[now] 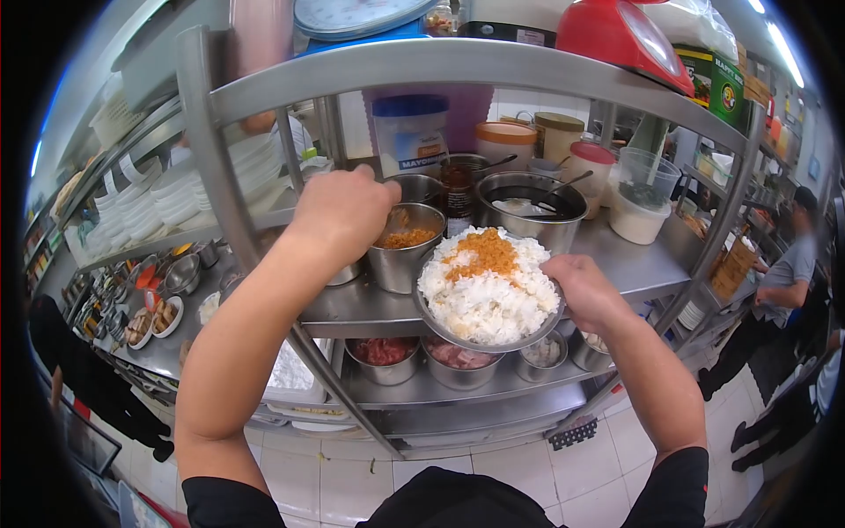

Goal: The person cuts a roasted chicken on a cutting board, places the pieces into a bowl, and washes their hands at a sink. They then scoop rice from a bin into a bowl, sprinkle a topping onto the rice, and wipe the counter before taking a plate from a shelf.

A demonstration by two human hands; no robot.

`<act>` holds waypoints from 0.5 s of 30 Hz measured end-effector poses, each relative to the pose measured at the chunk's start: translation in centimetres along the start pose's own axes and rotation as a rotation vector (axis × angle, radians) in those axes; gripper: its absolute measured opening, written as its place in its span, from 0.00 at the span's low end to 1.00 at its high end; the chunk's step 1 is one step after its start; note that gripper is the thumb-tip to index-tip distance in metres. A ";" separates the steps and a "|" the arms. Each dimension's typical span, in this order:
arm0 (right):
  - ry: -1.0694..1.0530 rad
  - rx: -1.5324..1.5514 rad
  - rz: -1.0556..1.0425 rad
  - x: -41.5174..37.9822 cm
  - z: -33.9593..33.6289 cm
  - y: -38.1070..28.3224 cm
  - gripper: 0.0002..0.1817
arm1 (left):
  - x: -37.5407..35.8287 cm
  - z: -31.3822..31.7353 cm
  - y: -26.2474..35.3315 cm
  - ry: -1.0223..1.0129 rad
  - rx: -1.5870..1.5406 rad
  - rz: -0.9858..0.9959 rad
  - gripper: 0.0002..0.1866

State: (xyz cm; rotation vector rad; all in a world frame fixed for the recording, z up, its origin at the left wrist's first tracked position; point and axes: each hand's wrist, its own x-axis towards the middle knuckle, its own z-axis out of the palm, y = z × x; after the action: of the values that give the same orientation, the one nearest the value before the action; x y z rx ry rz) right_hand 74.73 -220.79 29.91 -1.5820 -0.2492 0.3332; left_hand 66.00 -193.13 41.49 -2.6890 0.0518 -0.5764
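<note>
My right hand (583, 287) grips the rim of a metal bowl (539, 340) from the right. The bowl is heaped with white rice (488, 308), topped with orange-brown crumbly bits (484, 253). My left hand (345, 209) is curled over a steel pot (396, 268) holding similar orange-brown bits (407, 238). Its fingertips are mostly hidden behind the hand, and what they hold cannot be made out. Just right of that pot stands a dark-filled jar (459, 191). Behind the bowl, a wide pot (556, 231) contains dark liquid and a ladle (570, 182).
A mayonnaise tub (410, 136) and lidded containers stand at the back of the shelf (638, 260). Below are pots of raw meat (384, 352). The shelf's upper rail (458, 75) crosses above my hands. White dishes (176, 194) are stacked left. People (788, 264) stand at right.
</note>
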 end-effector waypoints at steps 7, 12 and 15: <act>0.024 -0.021 0.005 -0.1 0.2 -0.3 0.15 | 3.8 5.6 -1.3 -0.332 -0.137 0.036 0.09; 0.005 0.000 0.004 -0.1 0.0 0.0 0.14 | 4.2 5.9 -3.9 -0.246 -0.292 0.069 0.09; 0.017 -0.023 -0.004 -0.1 0.0 0.0 0.14 | 3.3 5.2 -5.3 -0.150 -0.466 0.058 0.09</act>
State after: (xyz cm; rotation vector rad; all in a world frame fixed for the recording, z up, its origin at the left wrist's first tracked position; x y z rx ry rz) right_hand 74.65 -220.86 29.93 -1.6057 -0.2436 0.3149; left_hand 70.84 -186.71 40.35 -3.1608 0.2504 -0.3777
